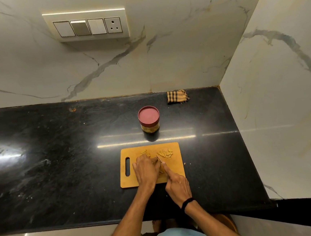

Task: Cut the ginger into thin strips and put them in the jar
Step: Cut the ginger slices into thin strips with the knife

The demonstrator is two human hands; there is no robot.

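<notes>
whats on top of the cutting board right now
Cut ginger strips lie near the cutting board's far edge. The left hand and the right hand, gripping a knife, rest over its middle. Whatever the left fingers press is covered.

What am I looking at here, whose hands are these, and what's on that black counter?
No machine here: a person works with bare hands, and the single picture comes from a camera worn on their head, looking down. On the black counter lies a wooden cutting board with cut ginger strips near its far edge. The right hand has its grip on a knife, index finger stretched along the blade. The left hand rests on the board beside the blade; what it steadies is hidden. Beyond the board, apart from it, stands a jar with its red lid on. A checked cloth lies by the wall.
</notes>
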